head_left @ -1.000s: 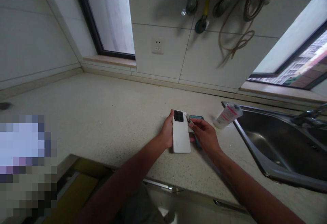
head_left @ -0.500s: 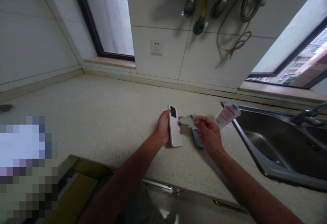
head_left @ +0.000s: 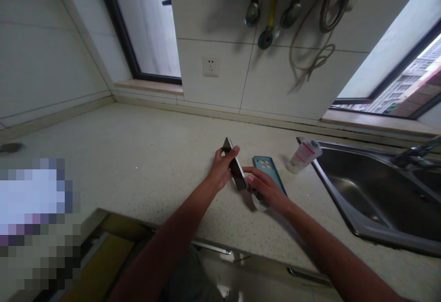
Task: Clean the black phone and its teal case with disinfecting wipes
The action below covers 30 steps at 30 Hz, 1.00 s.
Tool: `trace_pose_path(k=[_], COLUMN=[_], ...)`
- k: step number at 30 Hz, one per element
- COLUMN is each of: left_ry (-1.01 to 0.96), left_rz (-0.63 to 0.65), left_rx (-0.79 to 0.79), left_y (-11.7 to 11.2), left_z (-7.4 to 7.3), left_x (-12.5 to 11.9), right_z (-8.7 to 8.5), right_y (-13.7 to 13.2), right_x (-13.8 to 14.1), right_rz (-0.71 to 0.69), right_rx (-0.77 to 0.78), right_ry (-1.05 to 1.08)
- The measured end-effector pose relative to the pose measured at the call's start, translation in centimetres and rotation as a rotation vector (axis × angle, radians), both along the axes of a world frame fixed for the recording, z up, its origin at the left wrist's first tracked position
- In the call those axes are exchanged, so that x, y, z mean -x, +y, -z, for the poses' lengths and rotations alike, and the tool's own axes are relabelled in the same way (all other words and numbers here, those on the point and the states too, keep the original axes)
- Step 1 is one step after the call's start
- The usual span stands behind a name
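My left hand (head_left: 220, 169) is closed around a phone (head_left: 237, 173), thumb over its upper part. The phone is tilted, with its dark screen and pale edge showing. My right hand (head_left: 263, 185) is closed at the phone's lower right edge, fingertips against it. A thin whitish wipe (head_left: 262, 203) hangs below my right hand, its upper part hidden by the fingers. Just behind that hand, a teal phone case (head_left: 270, 169) with camera cutouts lies on the counter, partly covered by the hand. A clear bottle with pink print (head_left: 303, 155) stands further right.
The speckled counter (head_left: 165, 155) runs along the tiled wall. A steel sink (head_left: 365, 192) with a faucet (head_left: 416, 155) is set in at the right. Hoses (head_left: 272, 3) and a socket (head_left: 211, 66) are on the wall. Cabinet handles (head_left: 212, 248) sit below the front edge.
The phone has turned from its white back to its dark screen side. My right hand has moved down and left against the phone, the wipe now hanging lower, uncovering more of the teal case.
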<state>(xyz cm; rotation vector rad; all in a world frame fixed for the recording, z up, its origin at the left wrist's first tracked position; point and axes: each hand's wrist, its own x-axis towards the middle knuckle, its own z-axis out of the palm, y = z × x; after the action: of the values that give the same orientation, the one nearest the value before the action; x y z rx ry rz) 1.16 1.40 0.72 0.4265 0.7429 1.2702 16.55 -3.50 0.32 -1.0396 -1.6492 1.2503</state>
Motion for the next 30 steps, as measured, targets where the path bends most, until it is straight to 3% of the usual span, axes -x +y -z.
trace_pose_path(k=[5, 9, 11, 13, 15, 16, 17, 19, 21, 23, 27, 30], left_ry=[0.410, 0.384, 0.287, 0.265, 0.395, 0.516, 0.669, 1.032, 1.379, 1.620, 1.826, 1.928], left_rz=[-0.120, -0.169, -0.168, -0.150, -0.149, -0.160, -0.173, -0.172, -0.121, -0.062, -0.046, -0.040], left_rx=[-0.174, -0.190, -0.168, -0.175, -0.211, -0.235, -0.255, -0.283, -0.296, -0.300, -0.343, -0.392], left_y=[-0.3, -0.1, 0.0, 0.0, -0.1, -0.2, -0.3, -0.5, -0.7, -0.7, -0.8, -0.7], left_z=[0.3, 1.0, 1.3, 1.5, 1.5, 1.4, 1.2, 1.0, 0.9, 0.8, 1.2, 1.6], left_x=[0.0, 0.4, 0.6, 0.8, 0.9, 1.0, 1.0, 1.0, 0.9, 0.8, 0.8, 0.7], right_z=[0.5, -0.6, -1.8, -2.9, -3.6, -3.7, -3.7, -3.4, -3.0, -2.9, -3.2, -3.0], right_y=[0.1, 0.8, 1.2, 1.5, 1.7, 1.8, 1.8, 1.9, 1.9, 1.8, 1.7, 1.7], right_x=[0.1, -1.1, -2.7, -5.1, -7.6, -8.7, -9.6, -10.8, -11.1, -10.9, -10.0, -9.2], right_rz=[-0.032, 0.081, 0.247, 0.516, 0.766, 0.812, 0.808, 0.648, 0.460, 0.406, 0.557, 0.529], right_rx=[-0.031, -0.132, -0.122, -0.186, -0.323, -0.334, -0.298, -0.157, -0.056, -0.042, -0.120, -0.122], right_ry=[-0.076, -0.129, -0.165, -0.270, -0.524, -0.699, -0.872, -1.100, -1.211, -1.268, -1.262, -1.196])
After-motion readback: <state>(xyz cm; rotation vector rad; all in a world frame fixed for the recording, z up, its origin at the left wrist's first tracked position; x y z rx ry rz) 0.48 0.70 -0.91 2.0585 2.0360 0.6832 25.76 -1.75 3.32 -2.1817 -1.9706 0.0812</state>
